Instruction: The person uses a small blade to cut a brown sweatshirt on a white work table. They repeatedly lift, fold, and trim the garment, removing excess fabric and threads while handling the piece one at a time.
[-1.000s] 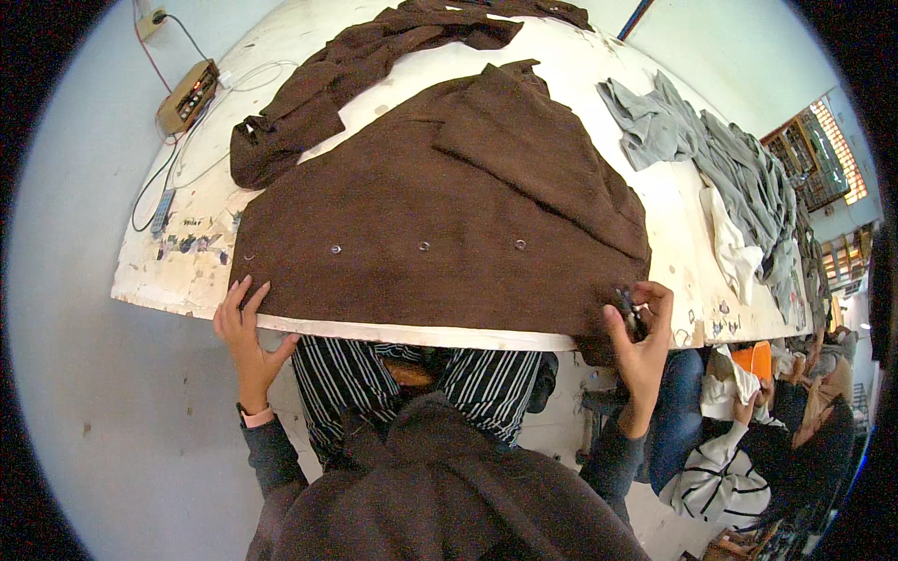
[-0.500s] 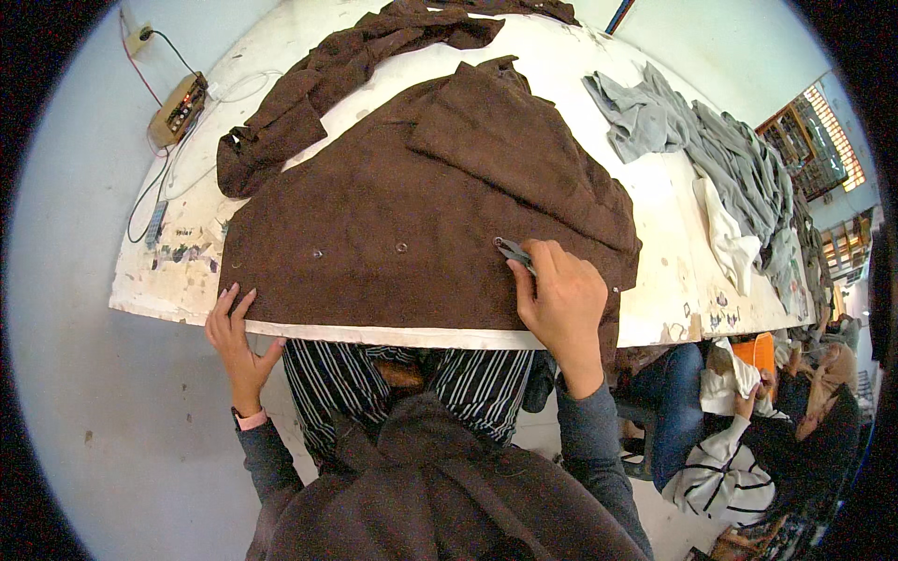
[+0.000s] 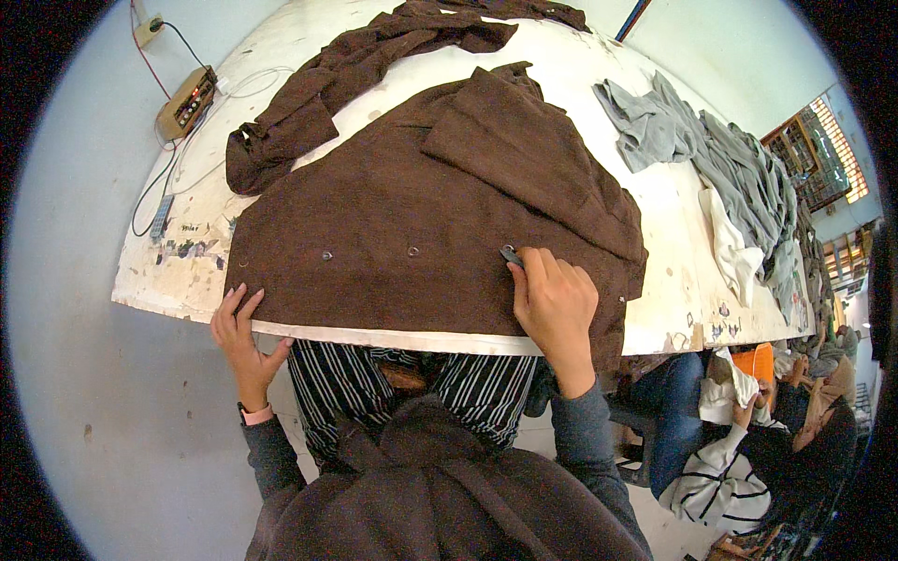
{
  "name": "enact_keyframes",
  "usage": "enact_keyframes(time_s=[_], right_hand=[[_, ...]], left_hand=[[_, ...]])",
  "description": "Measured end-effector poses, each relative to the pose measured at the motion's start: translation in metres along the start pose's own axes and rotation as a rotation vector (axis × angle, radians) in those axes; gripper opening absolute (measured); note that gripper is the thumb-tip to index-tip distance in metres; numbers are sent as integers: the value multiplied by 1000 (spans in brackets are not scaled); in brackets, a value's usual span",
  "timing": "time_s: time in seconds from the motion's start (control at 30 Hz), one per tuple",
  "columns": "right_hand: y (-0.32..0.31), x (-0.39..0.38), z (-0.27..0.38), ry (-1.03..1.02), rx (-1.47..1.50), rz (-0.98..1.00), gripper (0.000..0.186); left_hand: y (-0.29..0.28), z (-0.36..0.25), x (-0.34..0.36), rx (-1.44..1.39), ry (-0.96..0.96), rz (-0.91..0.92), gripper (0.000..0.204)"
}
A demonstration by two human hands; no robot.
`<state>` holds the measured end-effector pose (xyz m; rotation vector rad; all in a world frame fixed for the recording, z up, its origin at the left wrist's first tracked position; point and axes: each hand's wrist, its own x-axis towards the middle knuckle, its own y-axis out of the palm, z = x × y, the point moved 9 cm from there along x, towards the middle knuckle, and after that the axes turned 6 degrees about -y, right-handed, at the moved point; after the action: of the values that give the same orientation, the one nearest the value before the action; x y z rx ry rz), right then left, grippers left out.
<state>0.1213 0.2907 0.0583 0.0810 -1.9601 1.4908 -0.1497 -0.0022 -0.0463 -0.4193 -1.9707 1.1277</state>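
A dark brown long-sleeved garment (image 3: pixel 365 206) lies on the white table in front of me, one sleeve folded across it. Small pale rings (image 3: pixel 413 251) are spaced along its near part; I cannot tell whether they are buttons or marks. Between the thumb and fingers of my right hand (image 3: pixel 557 304) is a small dark grey tool (image 3: pixel 511 255), its tip at the rightmost ring. The fingers hide most of it, so its kind is unclear. My left hand (image 3: pixel 245 341) is open at the garment's near left corner, fingertips on the cloth and thumb by the table edge.
Another brown garment (image 3: pixel 299 122) lies farther back on the table (image 3: pixel 669 243). Grey cloths (image 3: pixel 730 154) and a white cloth (image 3: pixel 725 234) heap at the right. A box with wires (image 3: pixel 186 103) stands at the left wall. A seated person (image 3: pixel 720 477) handles white fabric at the lower right.
The whole scene has shifted slightly down and right in the view. My right hand has tilted a little, and less of the grey tool shows. My left hand stays at the corner.
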Motion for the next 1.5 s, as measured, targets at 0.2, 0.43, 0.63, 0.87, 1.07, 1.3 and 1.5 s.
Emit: enact_keyframes(time_s=[0.2,0.43,0.63,0.87,1.07,1.3,1.5], right_hand=[[-34,-2,-28,219,67,-110,35],[7,33,-159,267,248,118,27],[-8,12,-241,556,632,-179,17],[14,79,-62,-48,302,65,75],[27,93,-196,307,681,-244,32],[-38,-11,-246,693,-122,-54,40],[-45,-56,-163,570,404,-73,25]], left_hand=[[4,7,-3,-36,-3,-74,80],[7,7,-5,-56,1,-58,79],[6,2,-4,-48,0,-78,78],[-2,6,-5,-21,-16,-36,78],[-1,-7,3,-33,-21,-28,76],[-2,7,-7,-1,-23,-40,82],[5,8,-8,-19,10,-105,78]])
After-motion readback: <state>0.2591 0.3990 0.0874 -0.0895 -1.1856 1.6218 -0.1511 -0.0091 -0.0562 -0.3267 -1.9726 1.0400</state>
